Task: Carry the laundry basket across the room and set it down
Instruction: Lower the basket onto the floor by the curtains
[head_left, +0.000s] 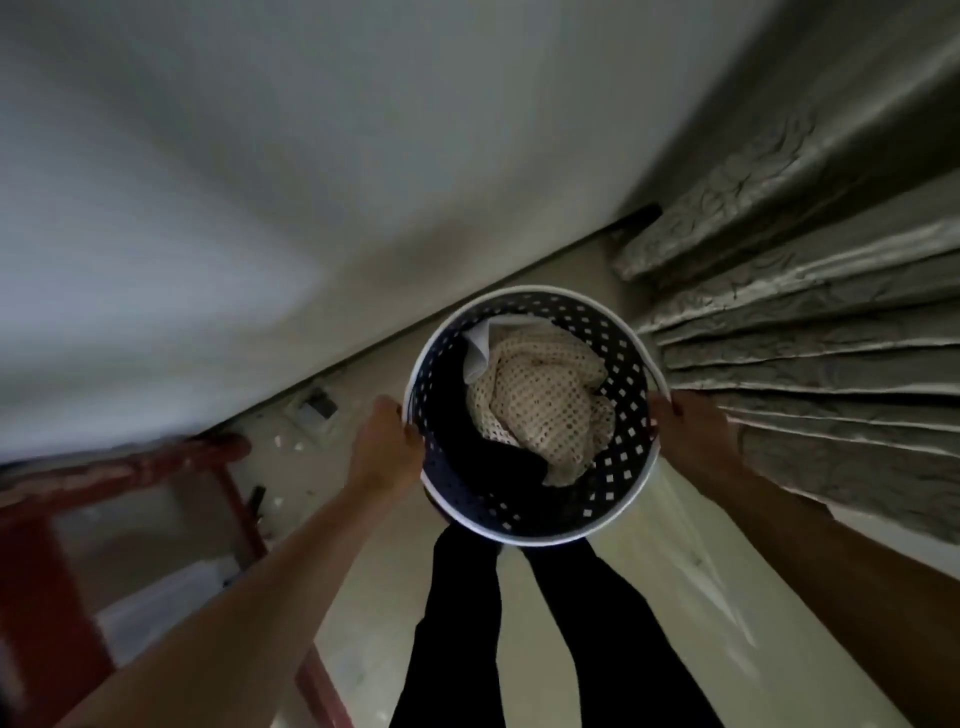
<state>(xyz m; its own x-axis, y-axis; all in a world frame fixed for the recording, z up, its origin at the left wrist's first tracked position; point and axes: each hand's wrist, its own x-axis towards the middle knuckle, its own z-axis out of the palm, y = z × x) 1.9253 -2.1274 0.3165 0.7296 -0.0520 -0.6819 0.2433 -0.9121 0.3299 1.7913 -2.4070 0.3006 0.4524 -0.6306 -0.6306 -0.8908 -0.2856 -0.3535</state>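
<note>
A round laundry basket (618, 332) with a white rim and dark perforated walls hangs in front of me above the floor. Inside lie a cream dotted cloth (545, 405), a white piece and dark clothes. My left hand (387, 447) grips the rim on the left side. My right hand (680, 431) grips the rim on the right side. Below the basket I see my legs in black trousers (519, 623).
A pale wall (260, 182) runs ahead and to the left. Grey pleated curtains (831, 338) hang on the right. A red-framed piece of furniture (62, 519) stands at the left. A small wall outlet (314, 410) and scattered bits lie near the baseboard.
</note>
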